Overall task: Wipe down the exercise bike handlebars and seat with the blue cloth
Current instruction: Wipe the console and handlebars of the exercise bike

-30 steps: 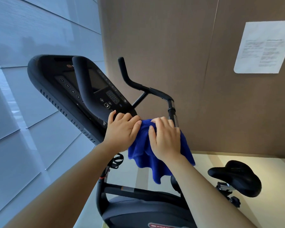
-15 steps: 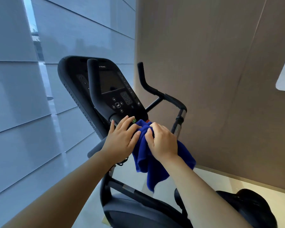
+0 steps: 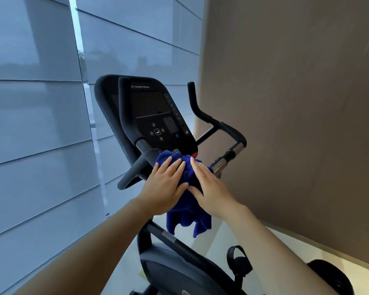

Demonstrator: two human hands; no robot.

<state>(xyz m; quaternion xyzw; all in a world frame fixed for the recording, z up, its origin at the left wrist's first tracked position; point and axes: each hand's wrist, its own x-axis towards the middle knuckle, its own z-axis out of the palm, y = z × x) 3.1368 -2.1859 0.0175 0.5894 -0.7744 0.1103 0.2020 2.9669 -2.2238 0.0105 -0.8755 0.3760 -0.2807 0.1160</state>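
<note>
A blue cloth (image 3: 186,211) is draped over the middle of the black handlebars (image 3: 219,124), just below the console (image 3: 153,111). My left hand (image 3: 164,188) lies flat on the cloth's left side with its fingers stretched out. Beside it, my right hand (image 3: 211,188) presses flat on the cloth's right side. The loose end of the cloth hangs down below both hands. Only a dark part of the seat (image 3: 328,277) shows at the bottom right, behind my right forearm.
The left upright grip (image 3: 124,103) stands in front of the console; a chrome sensor grip (image 3: 228,158) runs right of the cloth. Glass panels (image 3: 36,145) close the left side, a brown wall (image 3: 296,103) the right. The bike's frame and a pedal strap (image 3: 239,262) lie below.
The view has swung left and the seat has slid nearly out of frame. Both hands have flattened on the cloth, with fingers stretched out instead of curled over it.
</note>
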